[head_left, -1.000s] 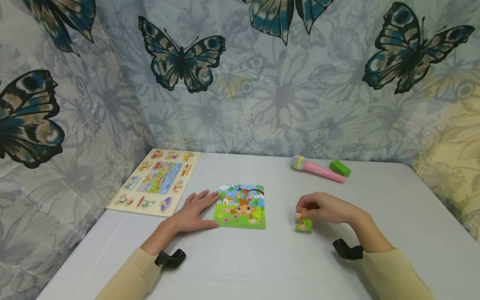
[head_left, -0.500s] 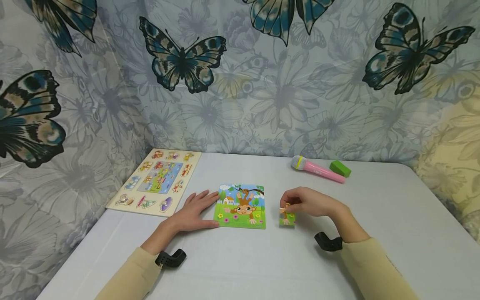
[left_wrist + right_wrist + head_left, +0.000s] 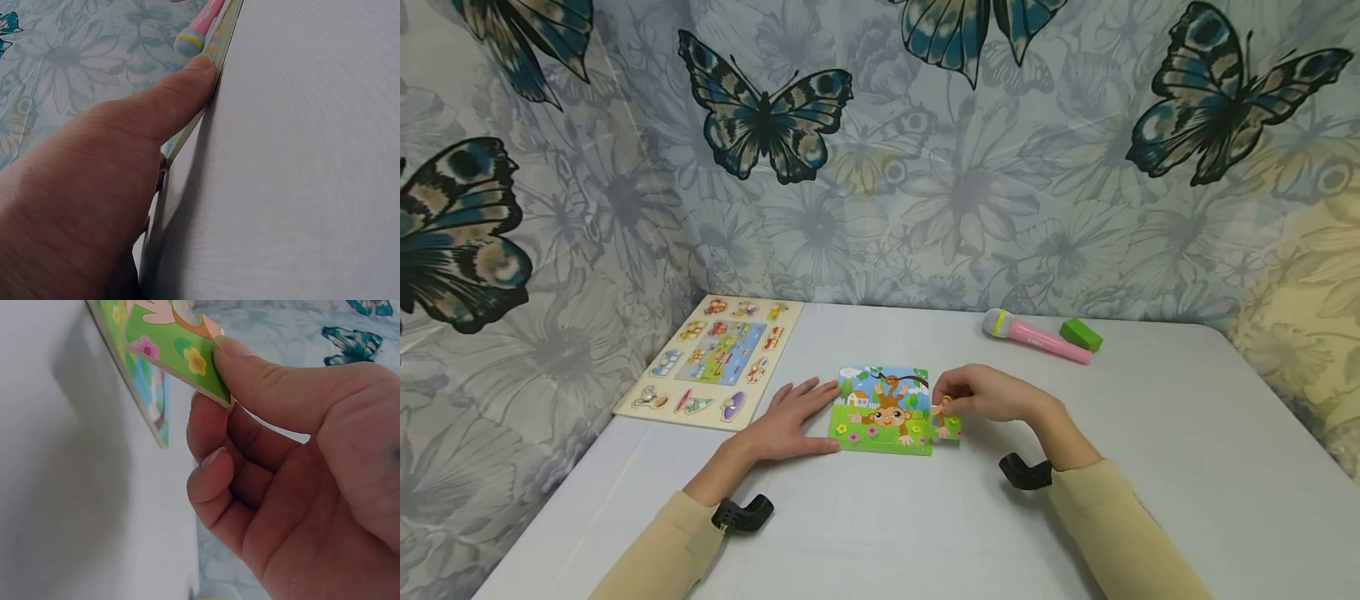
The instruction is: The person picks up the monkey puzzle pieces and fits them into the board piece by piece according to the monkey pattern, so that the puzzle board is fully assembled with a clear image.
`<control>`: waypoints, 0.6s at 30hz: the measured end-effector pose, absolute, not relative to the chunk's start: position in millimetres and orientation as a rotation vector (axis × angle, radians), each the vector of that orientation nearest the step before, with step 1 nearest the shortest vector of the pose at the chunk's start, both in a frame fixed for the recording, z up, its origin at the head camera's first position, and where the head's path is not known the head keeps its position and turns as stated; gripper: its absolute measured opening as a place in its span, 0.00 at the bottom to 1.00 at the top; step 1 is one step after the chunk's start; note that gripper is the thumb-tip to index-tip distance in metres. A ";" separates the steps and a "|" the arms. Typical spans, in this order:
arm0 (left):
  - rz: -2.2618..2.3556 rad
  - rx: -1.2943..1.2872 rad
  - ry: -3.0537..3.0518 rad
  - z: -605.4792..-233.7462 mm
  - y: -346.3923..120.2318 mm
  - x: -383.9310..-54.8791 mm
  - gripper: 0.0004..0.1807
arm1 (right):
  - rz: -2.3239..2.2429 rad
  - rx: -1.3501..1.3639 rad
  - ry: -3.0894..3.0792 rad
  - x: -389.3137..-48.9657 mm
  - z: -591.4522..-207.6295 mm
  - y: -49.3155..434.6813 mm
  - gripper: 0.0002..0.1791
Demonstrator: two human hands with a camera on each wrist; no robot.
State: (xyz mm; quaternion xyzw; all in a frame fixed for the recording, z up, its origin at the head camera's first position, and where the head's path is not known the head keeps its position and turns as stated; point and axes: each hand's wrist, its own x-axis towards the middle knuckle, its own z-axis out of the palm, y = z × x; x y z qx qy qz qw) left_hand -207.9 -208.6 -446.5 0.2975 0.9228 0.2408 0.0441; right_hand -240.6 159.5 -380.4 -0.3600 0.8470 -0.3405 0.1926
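Observation:
A square monkey jigsaw puzzle lies flat in the middle of the table. At its left edge rests my left hand, fingers spread and straight; in the left wrist view the thumb touches the puzzle's edge. My right hand pinches a puzzle piece just off the puzzle's right edge. The right wrist view shows that piece between thumb and curled fingers, printed with green grass, flowers and a pale paw. There it hangs above the table, in front of the puzzle. The fingers hide part of it.
A cream wooden puzzle board with several pictured shapes lies at the back left. Toward the back right are a pink toy microphone and a green block. Patterned butterfly cloth hangs behind the white table.
My right hand has moved left with the puzzle piece, from well right of the puzzle up to its right edge. The left hand has stayed where it was.

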 end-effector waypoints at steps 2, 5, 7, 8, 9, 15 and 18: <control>0.733 0.907 2.821 -447.1 -207.5 -208.2 0.49 | -0.954 -1.005 2.380 -241.3 -380.5 155.1 0.04; 0.731 0.907 2.831 -448.3 -207.4 -208.8 0.49 | -0.953 -1.019 2.374 -243.0 -380.5 147.2 0.03; 0.733 0.904 2.830 -448.9 -207.7 -208.9 0.49 | -0.953 -1.033 2.365 -244.1 -380.5 142.1 0.03; 0.729 0.903 2.830 -449.3 -208.0 -208.9 0.50 | -0.952 -1.039 2.360 -244.7 -380.7 139.8 0.03; 0.726 0.901 2.829 -449.7 -208.3 -208.9 0.50 | -0.947 -1.039 2.361 -245.1 -380.9 137.5 0.03; 0.727 0.899 2.818 -449.4 -209.1 -208.6 0.49 | -0.973 -1.075 2.354 -248.0 -380.4 126.0 0.03; 0.725 0.906 2.826 -449.1 -209.0 -209.5 0.49 | -0.996 -1.082 2.354 -248.7 -380.0 122.3 0.03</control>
